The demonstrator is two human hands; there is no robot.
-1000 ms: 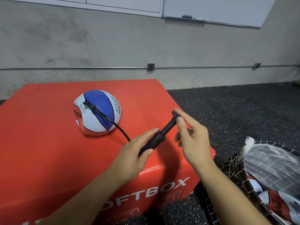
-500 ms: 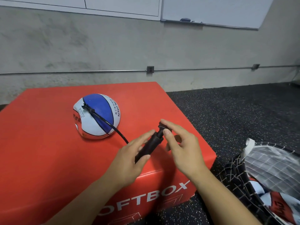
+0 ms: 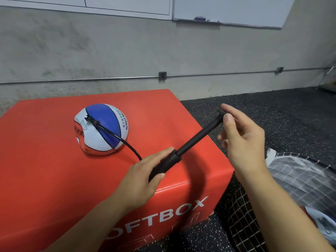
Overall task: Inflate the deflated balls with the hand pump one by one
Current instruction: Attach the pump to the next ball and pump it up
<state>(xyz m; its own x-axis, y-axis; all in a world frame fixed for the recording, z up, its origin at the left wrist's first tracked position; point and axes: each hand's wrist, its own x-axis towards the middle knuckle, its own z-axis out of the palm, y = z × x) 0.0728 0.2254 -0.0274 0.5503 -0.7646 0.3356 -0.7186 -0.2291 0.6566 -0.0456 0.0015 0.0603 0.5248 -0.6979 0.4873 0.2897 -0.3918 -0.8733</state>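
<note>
Sagging blue-white ball (image 3: 101,128) on red box, black pump (image 3: 183,148) hosed in, rod extended

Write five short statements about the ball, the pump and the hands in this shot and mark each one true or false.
1. The pump hose is plugged into the ball. True.
2. The ball sits on the floor. False: it rests on the red box.
3. The left hand holds the pump barrel. True.
4. The pump handle is pushed fully in. False: the right hand pinches it with the rod drawn out.
5. The ball is all red. False: it has blue, white and red panels.
</note>
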